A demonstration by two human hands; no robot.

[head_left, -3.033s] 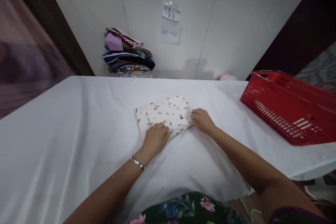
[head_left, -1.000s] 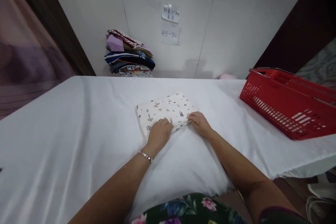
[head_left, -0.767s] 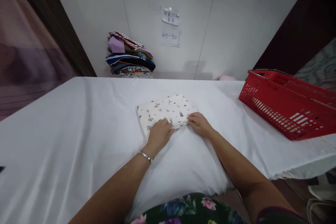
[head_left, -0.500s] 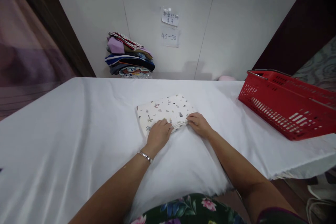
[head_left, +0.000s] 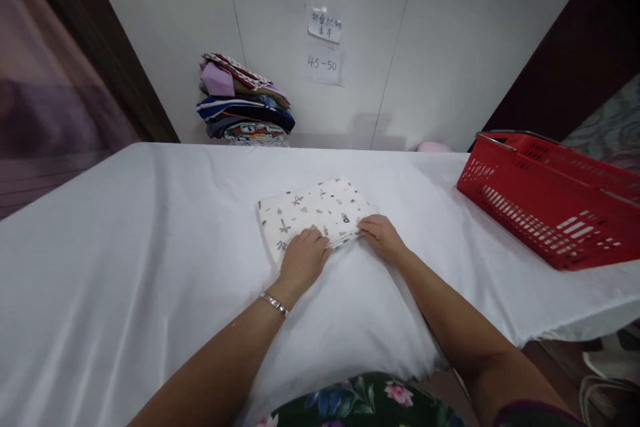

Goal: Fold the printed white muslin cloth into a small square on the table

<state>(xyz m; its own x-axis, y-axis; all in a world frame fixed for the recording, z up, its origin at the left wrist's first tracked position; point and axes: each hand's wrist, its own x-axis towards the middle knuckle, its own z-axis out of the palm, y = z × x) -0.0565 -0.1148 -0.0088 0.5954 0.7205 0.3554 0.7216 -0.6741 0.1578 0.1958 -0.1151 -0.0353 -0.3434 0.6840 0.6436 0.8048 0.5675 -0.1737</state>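
A folded white cloth (head_left: 315,207) with a small printed pattern lies flat in the middle of the white-covered table (head_left: 200,227). My left hand (head_left: 304,257), a silver bracelet at its wrist, grips the near edge, fingers on top and thumb at the layered side. At the near right corner, my right hand (head_left: 381,236) pinches the stacked layers between thumb and fingers. Several folded layers show along the edge between both hands. The underside of the cloth is hidden.
A red plastic basket (head_left: 540,207) with metal handles stands at the table's right. Beyond the far edge, a stack of folded fabrics (head_left: 245,103) rests against the wall. Two paper notes (head_left: 325,65) hang on that wall. A pinkish curtain (head_left: 55,80) hangs at left.
Both hands keep their hold on the cloth and have hardly moved. The camera view has shifted very slightly.
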